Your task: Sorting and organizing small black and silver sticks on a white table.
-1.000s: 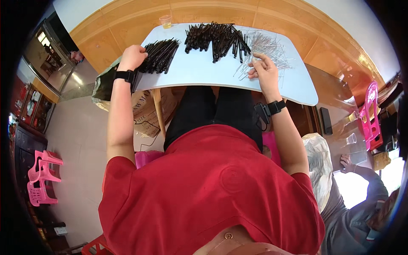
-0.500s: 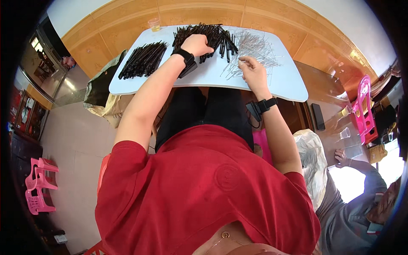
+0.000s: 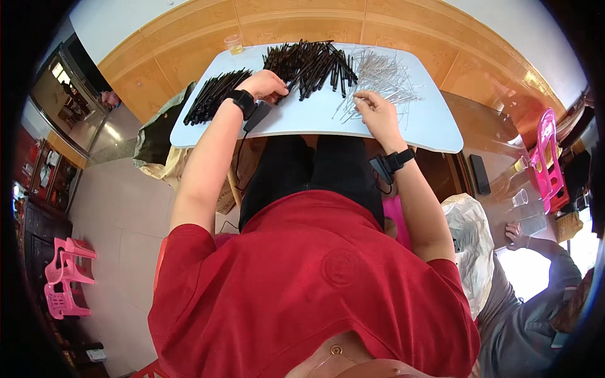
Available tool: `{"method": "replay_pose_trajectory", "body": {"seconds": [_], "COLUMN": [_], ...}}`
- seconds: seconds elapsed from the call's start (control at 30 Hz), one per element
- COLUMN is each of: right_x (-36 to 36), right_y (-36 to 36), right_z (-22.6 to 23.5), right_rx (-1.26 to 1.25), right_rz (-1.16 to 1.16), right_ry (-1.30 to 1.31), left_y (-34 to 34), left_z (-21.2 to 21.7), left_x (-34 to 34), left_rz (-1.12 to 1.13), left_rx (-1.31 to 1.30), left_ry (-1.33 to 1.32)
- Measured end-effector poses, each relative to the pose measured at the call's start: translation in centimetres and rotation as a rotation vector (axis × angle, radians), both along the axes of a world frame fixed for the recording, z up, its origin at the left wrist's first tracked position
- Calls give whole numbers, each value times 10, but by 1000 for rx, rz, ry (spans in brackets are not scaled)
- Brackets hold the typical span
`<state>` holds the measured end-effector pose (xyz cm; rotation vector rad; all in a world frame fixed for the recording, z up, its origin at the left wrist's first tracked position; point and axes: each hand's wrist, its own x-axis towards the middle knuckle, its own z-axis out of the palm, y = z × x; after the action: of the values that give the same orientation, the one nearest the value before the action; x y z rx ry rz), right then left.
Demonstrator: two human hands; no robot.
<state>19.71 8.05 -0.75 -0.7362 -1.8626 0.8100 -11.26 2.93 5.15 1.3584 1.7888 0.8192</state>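
On the pale blue tabletop (image 3: 318, 120) lie thin black sticks in two heaps, a larger spread-out pile (image 3: 309, 66) and a neater row (image 3: 214, 94) at the left. My left hand (image 3: 265, 86) is between them, its fingers closed on a black stick (image 3: 288, 91) that is mostly hidden. A loose heap of thin clear sticks (image 3: 387, 72) covers the right part of the table. At its near edge, my right hand (image 3: 378, 114) is pinched, thumb against fingers; anything in the pinch is too fine to make out. Both wrists wear black bands.
A clear cup of yellowish liquid (image 3: 234, 45) stands at the far left corner. To the right, a brown table (image 3: 498, 148) holds a dark phone (image 3: 479, 174) and cups, and another person's hand (image 3: 517, 236) rests there. Bags flank the tabletop; pink chairs (image 3: 66, 277) stand at left.
My left hand has moved left and nearer, from the large black pile to the gap beside the neat row. My right hand stays near the clear sticks. The whole view has shifted slightly.
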Motion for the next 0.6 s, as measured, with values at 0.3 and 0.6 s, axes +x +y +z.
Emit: {"method": "replay_pose_trajectory", "body": {"seconds": [0.3, 0.6], "right_x": [-1, -17], "right_y": [-6, -41], "right_z": [4, 33], "right_rx": [14, -270], "right_rz": [-6, 167], "right_ry": [-25, 47], "left_y": [-24, -45], "left_z": [-14, -29], "left_x": [11, 105], "left_rz": [14, -278], "left_rx": [112, 300], "left_ry": [-138, -272]}}
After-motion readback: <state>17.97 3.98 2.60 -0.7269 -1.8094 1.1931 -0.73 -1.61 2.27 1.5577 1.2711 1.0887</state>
